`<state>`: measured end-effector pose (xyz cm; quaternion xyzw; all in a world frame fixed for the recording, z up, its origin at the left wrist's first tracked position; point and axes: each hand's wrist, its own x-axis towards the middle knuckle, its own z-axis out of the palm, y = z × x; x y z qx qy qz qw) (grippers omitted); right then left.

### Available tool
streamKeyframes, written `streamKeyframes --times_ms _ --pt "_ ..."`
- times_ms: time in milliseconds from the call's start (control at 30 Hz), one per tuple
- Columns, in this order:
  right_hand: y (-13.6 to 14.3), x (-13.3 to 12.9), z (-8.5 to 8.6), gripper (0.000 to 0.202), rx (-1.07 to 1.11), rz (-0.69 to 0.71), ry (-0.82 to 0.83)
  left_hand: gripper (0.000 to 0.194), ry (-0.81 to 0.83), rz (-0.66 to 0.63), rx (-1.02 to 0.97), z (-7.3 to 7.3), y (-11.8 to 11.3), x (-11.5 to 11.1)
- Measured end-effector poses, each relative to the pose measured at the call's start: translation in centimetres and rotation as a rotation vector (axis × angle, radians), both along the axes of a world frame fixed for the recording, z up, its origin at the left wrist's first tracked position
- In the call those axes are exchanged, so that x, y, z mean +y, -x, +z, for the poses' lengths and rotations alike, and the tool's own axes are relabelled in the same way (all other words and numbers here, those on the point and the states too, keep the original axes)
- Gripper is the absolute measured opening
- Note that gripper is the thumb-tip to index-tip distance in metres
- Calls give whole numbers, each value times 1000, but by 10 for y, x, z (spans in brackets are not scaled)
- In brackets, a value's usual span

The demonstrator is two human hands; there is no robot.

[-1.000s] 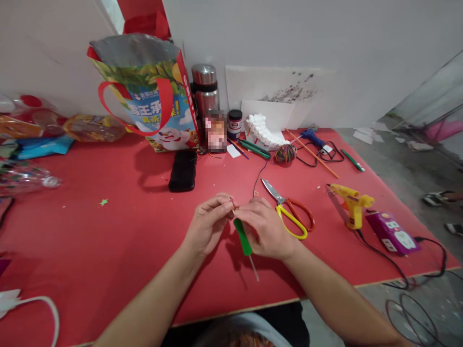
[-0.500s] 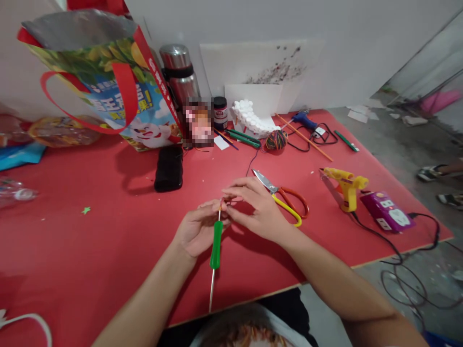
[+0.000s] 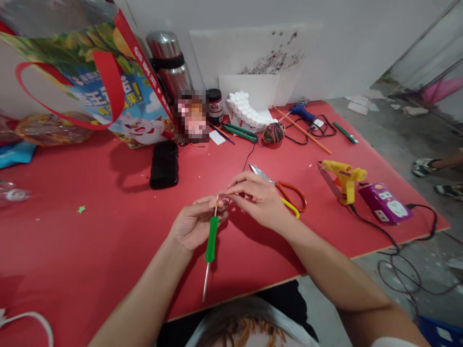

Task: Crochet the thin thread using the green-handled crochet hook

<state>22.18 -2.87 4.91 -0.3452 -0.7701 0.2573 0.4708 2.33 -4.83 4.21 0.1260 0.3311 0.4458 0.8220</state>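
My left hand (image 3: 191, 222) is closed, its thumb and fingertips pinching a crochet hook (image 3: 211, 239) near its upper end. The hook has a green grip, and its lower metal shaft points down toward the table edge. A little orange yarn shows around the shaft by the thumb. To its right, my right hand (image 3: 258, 198) is closed, its thumb and index finger pinching a thin strand of yarn beside the hook's tip. A multicolored yarn ball (image 3: 274, 133) lies farther back, with a dark strand trailing from it toward my hands. Scissors (image 3: 292, 193) with orange and yellow handles lie partly behind my right hand.
On the red table (image 3: 108, 241) are a black case (image 3: 164, 165), a yellow glue gun (image 3: 343, 178) and a purple power strip (image 3: 385, 202). A printed bag (image 3: 94, 91) and a steel thermos (image 3: 170, 62) stand behind. Another person's feet (image 3: 425, 166) show at far right.
My right hand has drawn slightly away from the hook's tip, and the pinched strand now shows between the hands. The whole view has shifted a little.
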Motion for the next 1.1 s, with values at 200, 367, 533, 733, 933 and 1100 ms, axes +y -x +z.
streamKeyframes --times_ms 200,367,533,733,933,1100 --pt "-8 6 -3 15 -186 -15 -126 5 15 -15 19 -3 3 5" --pt "-12 4 1 14 -270 -69 -167 29 68 -1 -15 -5 6 8" --pt "-22 5 7 7 -161 -77 -44 20 107 68 -25 0 7 9" --pt "-16 -1 9 9 -235 18 27 17 153 89 -33 7 11 12" --pt "2 -15 -1 8 -273 63 -35 16 154 111 -43 9 13 13" --pt "7 -12 -14 11 -414 122 -66 19 164 123 40 10 4 10"
